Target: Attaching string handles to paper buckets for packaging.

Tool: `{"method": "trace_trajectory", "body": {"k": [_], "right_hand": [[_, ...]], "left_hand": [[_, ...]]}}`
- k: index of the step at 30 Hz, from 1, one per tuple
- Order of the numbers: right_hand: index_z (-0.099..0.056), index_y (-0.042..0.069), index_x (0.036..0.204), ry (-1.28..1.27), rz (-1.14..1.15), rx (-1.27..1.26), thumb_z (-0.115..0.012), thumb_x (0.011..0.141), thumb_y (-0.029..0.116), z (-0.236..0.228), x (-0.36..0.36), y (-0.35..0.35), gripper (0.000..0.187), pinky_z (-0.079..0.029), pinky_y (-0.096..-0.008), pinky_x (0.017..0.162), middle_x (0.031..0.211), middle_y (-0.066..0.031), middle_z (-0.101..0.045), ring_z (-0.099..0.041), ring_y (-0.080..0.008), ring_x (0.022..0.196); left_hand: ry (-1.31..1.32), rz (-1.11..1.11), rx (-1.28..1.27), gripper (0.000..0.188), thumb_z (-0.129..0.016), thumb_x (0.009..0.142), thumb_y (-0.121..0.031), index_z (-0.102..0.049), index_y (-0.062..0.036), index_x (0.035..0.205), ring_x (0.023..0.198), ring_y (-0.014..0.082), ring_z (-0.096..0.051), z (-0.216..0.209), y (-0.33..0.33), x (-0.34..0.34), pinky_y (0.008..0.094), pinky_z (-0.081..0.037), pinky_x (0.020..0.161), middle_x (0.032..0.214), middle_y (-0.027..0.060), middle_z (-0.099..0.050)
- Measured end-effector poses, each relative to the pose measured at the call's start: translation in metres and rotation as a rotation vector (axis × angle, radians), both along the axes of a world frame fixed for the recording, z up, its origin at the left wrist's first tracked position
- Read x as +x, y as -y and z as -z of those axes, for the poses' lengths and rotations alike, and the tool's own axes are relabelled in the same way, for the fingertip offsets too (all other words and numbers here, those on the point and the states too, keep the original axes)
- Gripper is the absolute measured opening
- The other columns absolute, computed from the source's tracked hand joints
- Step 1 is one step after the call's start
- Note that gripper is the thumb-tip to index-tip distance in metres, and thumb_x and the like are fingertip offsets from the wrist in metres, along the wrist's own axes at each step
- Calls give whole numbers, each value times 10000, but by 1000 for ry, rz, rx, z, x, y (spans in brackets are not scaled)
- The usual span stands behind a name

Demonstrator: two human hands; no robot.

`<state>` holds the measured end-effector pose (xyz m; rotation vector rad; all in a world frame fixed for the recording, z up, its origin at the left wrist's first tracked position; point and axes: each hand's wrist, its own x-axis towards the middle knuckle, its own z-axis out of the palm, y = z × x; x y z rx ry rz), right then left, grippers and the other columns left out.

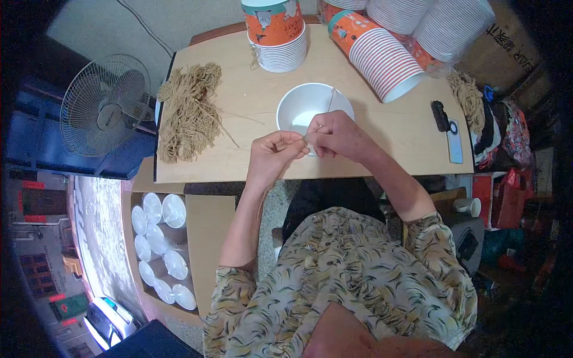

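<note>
A white paper bucket (292, 110) stands upright on the table with its open mouth facing up. A thin tan string (332, 99) hangs at its far rim and runs down toward my right hand. Over the near rim, my right hand (338, 136) is closed in a pinch on the string. My left hand (274, 156) pinches at the same spot, its fingertips meeting those of the right. The string's end between the fingertips is mostly hidden. To the left lies a heap of tan strings (191, 113), with a few loose strands trailing toward the bucket.
Nested orange and white buckets (277, 48) stand at the back; another stack (382, 59) lies tilted at right. A phone (455, 143) and a black object (440, 116) lie near the right edge. Left are a fan (107, 107) and a carton (212, 238) beside white bucket stacks (156, 238).
</note>
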<state>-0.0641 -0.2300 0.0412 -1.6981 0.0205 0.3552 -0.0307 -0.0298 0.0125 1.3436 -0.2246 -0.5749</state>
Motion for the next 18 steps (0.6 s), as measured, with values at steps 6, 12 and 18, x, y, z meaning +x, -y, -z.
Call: {"method": "trace_trajectory", "body": {"k": [6, 12, 18], "right_hand": [[-628, 6, 927, -23, 0, 75, -615, 919, 105, 9, 2, 3, 101, -418, -209, 459, 664, -45, -634, -521, -63, 499], [-621, 11, 939, -9, -52, 66, -622, 909, 90, 6, 3, 3, 85, -420, -212, 460, 665, -44, -633, -518, -64, 497], [-615, 11, 914, 15, -53, 33, -626, 887, 68, 4, 3, 1, 63, -424, -214, 462, 649, -42, -630, -524, -63, 502]], "left_hand": [[-16, 2, 12, 100, -687, 899, -20, -694, 36, 982, 811, 151, -707, -1, 0, 0, 244, -584, 754, 884, 112, -724], [-21, 8, -6, 110, -673, 909, -17, -688, 41, 1001, 817, 155, -709, -6, -1, 0, 248, -586, 758, 891, 120, -722], [-26, 12, -8, 124, -667, 912, -11, -683, 51, 1018, 828, 160, -710, -3, -1, 1, 253, -588, 767, 900, 127, -722]]}}
